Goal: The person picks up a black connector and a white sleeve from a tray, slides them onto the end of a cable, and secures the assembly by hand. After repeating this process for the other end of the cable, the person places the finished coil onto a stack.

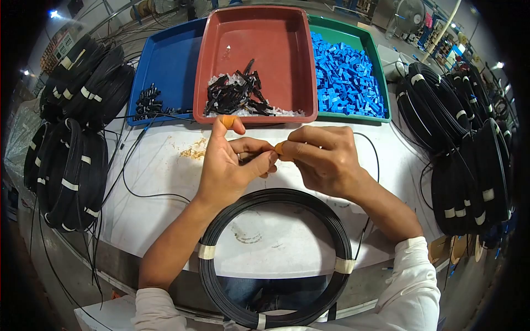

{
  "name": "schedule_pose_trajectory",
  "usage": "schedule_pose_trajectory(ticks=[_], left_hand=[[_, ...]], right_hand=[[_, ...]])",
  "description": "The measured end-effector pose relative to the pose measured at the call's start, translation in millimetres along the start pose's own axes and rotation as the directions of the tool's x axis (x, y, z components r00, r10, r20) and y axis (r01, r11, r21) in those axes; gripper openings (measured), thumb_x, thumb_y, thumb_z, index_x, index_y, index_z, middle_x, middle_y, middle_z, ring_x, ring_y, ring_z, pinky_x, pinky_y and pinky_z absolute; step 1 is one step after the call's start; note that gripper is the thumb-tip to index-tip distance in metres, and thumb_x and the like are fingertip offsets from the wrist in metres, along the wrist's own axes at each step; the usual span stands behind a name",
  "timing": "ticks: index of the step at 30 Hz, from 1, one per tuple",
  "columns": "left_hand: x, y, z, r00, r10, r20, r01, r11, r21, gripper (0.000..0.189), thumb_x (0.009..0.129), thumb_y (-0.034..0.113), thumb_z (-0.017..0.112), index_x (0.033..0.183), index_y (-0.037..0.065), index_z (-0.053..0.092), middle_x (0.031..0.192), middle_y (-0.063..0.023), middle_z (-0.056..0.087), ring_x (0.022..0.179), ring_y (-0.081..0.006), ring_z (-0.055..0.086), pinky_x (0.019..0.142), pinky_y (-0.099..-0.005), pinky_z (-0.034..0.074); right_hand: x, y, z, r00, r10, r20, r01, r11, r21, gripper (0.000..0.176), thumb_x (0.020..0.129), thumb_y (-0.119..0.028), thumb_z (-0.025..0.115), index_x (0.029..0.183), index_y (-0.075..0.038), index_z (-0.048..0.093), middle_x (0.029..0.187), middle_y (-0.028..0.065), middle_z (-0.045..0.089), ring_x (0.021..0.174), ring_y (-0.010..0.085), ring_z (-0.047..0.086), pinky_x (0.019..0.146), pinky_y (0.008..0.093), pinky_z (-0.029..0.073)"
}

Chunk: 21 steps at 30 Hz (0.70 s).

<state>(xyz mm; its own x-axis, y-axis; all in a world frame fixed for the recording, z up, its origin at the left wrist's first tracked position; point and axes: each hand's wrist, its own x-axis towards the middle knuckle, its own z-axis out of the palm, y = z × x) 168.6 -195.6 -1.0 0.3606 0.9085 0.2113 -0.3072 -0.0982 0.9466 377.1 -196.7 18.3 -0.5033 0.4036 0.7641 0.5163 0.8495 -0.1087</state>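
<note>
My left hand [232, 160] has its thumb pinched against a finger, while the index finger, in an orange finger cover [227, 121], is raised. Whatever sits in that pinch is too small to make out. Fingertips touching it, my right hand [326, 157] is closed, with an orange cover [279, 149] on one finger. A thin black cable [378, 165] loops up behind the right forearm and leads into the right hand; its end is hidden by fingers. Below both hands lies a coil of black cable [345, 237], bound with white tape [345, 266], overhanging the table's front edge.
A red tray [259, 38] holds black and clear small parts. Beside it stand a blue tray [171, 60] with black pieces and a green tray [381, 66] with blue connectors [348, 77]. Taped cable coils flank the white table [160, 215] at left [72, 171] and right [469, 182].
</note>
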Motion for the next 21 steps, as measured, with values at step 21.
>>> schedule_pose_trajectory(ticks=[21], left_hand=[[0.0, -7.7, 0.1, 0.984, 0.148, -0.104, -0.139, 0.986, 0.089, 0.054, 0.08, -0.01, 0.069, 0.105, 0.013, 0.027, 0.092, -0.0188, 0.069, 0.081, -0.018, 0.071, 0.074, -0.0288, 0.06]], right_hand=[[6.1, -3.5, -6.6, 0.978, 0.181, 0.102, -0.197, 0.965, 0.173, 0.024, 0.073, -0.006, 0.08, 0.088, -0.005, 0.061, 0.071, 0.0092, 0.064, 0.065, 0.0288, 0.066, 0.054, 0.0386, 0.049]])
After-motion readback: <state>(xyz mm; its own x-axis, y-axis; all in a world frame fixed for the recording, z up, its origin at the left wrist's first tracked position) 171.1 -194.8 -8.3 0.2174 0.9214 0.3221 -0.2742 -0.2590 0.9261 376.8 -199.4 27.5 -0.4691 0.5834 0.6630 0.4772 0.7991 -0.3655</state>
